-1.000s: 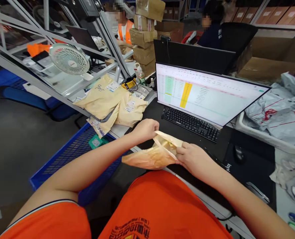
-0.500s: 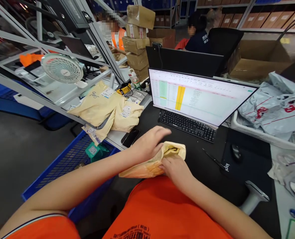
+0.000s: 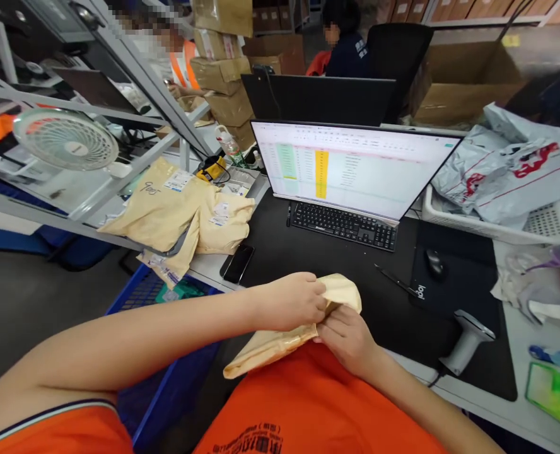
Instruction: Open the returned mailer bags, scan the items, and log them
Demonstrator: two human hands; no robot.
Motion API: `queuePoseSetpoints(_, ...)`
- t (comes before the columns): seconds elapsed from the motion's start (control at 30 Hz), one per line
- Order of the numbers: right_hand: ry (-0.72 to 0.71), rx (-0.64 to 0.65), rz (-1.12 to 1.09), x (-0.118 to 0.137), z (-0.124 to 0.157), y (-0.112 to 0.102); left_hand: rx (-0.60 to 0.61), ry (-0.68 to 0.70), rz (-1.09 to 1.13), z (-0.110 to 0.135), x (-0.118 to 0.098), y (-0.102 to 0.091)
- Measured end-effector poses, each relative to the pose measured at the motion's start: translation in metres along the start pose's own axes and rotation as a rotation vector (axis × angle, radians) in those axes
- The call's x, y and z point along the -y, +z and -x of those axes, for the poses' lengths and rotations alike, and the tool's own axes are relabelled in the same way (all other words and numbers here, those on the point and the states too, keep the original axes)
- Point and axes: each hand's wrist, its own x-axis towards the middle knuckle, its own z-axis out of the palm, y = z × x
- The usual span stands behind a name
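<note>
A pale yellow mailer bag (image 3: 270, 350) is held just in front of my orange shirt, over the desk's near edge. My left hand (image 3: 292, 301) is closed at the bag's mouth, its fingers curled on the upper edge. Lower down and to the right, my right hand (image 3: 349, 335) grips the near edge of the mouth between thumb and fingers. The two hands almost meet. What the bag has inside is hidden by the fingers and the folded plastic.
Beyond my hands stand a keyboard (image 3: 341, 225) and a lit monitor (image 3: 346, 167). On the left lie more yellow parcels (image 3: 161, 205) and a phone (image 3: 238, 263). To the right are a thin black tool (image 3: 396, 280), a mouse (image 3: 434, 263), a barcode scanner (image 3: 466, 340) and a white basket (image 3: 488, 228).
My left hand has come down from above the bag and closed on its mouth; earlier its fingers were stretched out. My right hand keeps its grip. The view has shifted right and down.
</note>
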Motion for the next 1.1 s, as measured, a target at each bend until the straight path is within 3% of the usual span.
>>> queuePoseSetpoints(0.1,-0.030,0.051,0.094,-0.008,-0.006,-0.008,0.079,0.054,-0.028,-0.001,0.000,-0.010)
queuePoseSetpoints(0.2,-0.121,0.152,0.055,-0.018,-0.021,-0.028,0.097,0.080,-0.030,0.006,0.001,-0.037)
queuePoseSetpoints(0.33,-0.192,0.301,-0.103,-0.025,-0.048,-0.077,0.094,-0.007,0.045,0.023,0.001,-0.089)
queuePoseSetpoints(0.43,-0.184,0.478,-0.258,-0.026,-0.064,-0.118,0.051,-0.100,0.196,0.037,-0.004,-0.117)
queuePoseSetpoints(0.53,-0.140,0.665,-0.416,-0.029,-0.071,-0.145,-0.041,-0.178,0.360,0.048,-0.009,-0.124)
queuePoseSetpoints(0.6,-0.114,0.710,-0.469,-0.035,-0.072,-0.150,-0.095,-0.207,0.402,0.052,-0.008,-0.120)
queuePoseSetpoints(0.7,-0.092,0.645,-0.396,-0.049,-0.072,-0.134,-0.091,-0.280,0.412,0.053,0.002,-0.107)
queuePoseSetpoints(0.8,-0.065,0.520,-0.211,-0.061,-0.073,-0.098,0.006,-0.421,0.420,0.052,0.015,-0.092)
queuePoseSetpoints(0.9,-0.019,0.465,-0.068,-0.066,-0.074,-0.059,0.029,-0.574,0.371,0.049,0.022,-0.069)
queuePoseSetpoints(1.0,0.016,0.404,0.019,-0.068,-0.071,-0.030,0.044,-0.583,0.347,0.046,0.022,-0.039)
queuePoseSetpoints(1.1,0.160,0.259,0.093,-0.082,-0.051,-0.020,-0.027,-0.584,0.348,0.049,0.018,-0.011)
